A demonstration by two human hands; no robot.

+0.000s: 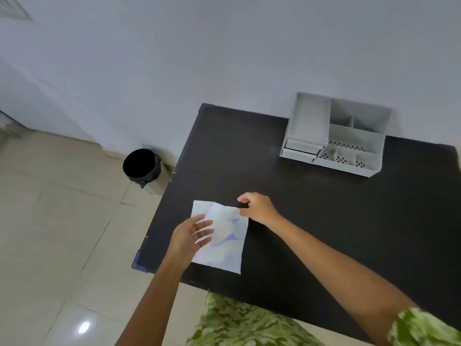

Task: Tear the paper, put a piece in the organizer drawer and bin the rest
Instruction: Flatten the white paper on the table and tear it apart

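paper (224, 245): thin white sheet with a pale blue print, matt, lightly creased near its far edge
surface (311, 221): dark, nearly black board, matt and smooth; chipped at the near left corner
organizer (334, 136): light grey, looks like moulded plastic, matt; small holes dot the floors of the front compartments
bin (146, 171): pale smooth body, possibly metal or plastic, lined with a glossy black plastic bag
floor (62, 245): beige tiles, polished, with a bright light reflection
wall (224, 46): white paint, matt
sleeve (424, 328): green and white patterned cloth
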